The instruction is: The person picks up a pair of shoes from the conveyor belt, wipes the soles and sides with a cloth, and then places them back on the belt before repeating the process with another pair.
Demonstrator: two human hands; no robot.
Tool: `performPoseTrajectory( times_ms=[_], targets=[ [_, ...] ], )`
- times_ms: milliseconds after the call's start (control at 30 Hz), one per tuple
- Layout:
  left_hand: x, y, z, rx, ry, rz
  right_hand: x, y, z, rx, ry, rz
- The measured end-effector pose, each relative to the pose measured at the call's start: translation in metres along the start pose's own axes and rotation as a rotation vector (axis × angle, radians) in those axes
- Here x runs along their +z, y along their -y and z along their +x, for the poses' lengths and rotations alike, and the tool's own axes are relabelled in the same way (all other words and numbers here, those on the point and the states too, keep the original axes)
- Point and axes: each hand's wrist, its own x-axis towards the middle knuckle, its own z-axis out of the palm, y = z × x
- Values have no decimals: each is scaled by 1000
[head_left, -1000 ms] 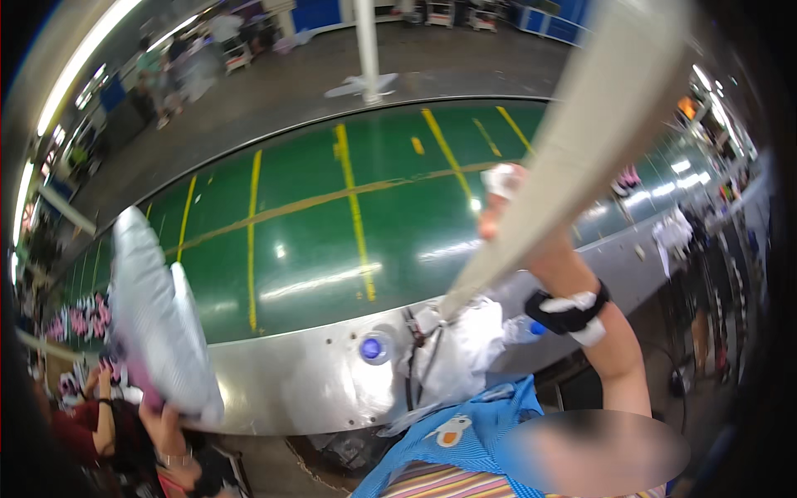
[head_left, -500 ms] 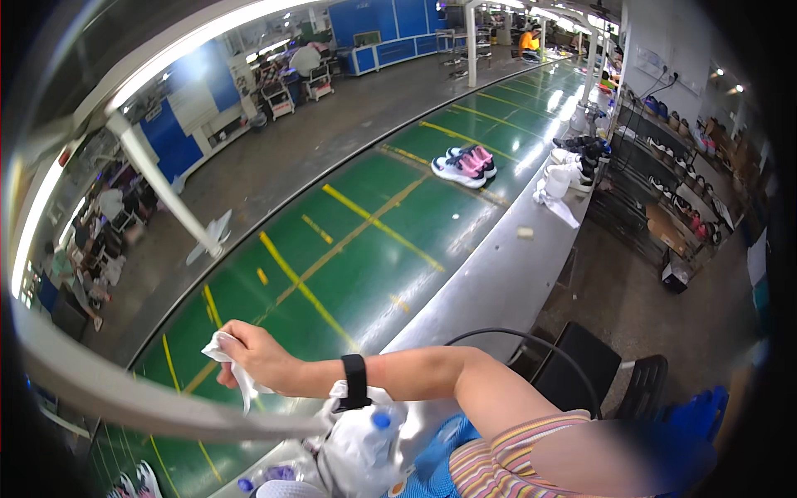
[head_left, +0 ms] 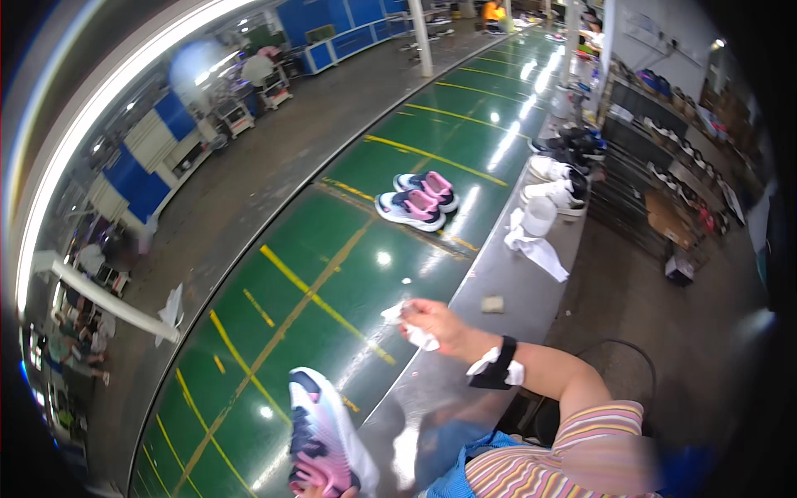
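Observation:
My right hand (head_left: pixel 436 322) reaches out over the edge of the green conveyor belt (head_left: pixel 332 274) and is closed on a crumpled white cloth (head_left: pixel 408 329). A black and white band sits on that wrist. At the bottom edge a white, pink and navy sports shoe (head_left: pixel 322 433) stands up on its heel end. My left hand (head_left: pixel 322 491) grips it from below, with only the fingertips in view. Cloth and shoe are apart, the cloth up and to the right of the shoe.
A pink and navy pair of shoes (head_left: pixel 418 199) lies farther along the belt. On the grey metal side shelf (head_left: pixel 506 332) are a small tan block (head_left: pixel 492 305), a white rag (head_left: pixel 538 249), a white cup (head_left: pixel 540 216), white shoes (head_left: pixel 558 184) and dark shoes (head_left: pixel 581 143). Racks stand at the right.
The view has swung along the belt. My right hand still holds the cloth. The shoe in my left hand has come into view at the bottom edge.

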Motion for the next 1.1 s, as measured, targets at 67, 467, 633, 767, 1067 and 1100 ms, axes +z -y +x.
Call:
performPoseTrajectory(
  times_ms=[67,467,633,767,1067,1100],
  targets=[
    [39,-8,26,92,-18,121,-38,22,-19,-50,-122,49],
    [200,13,37,137,173,86,-210,131,-77,-562,-733,-456],
    [200,-37,79,74,336,242,-284,199,-11,-746,-932,-1493],
    [205,-70,96,112,357,238,-305,227,16,-426,-879,-1644],
    [215,-78,133,262,332,178,-322,221,42,-76,-688,-1930],
    [216,-76,136,283,323,166,-322,222,40,-101,-700,-1920]
  ],
)
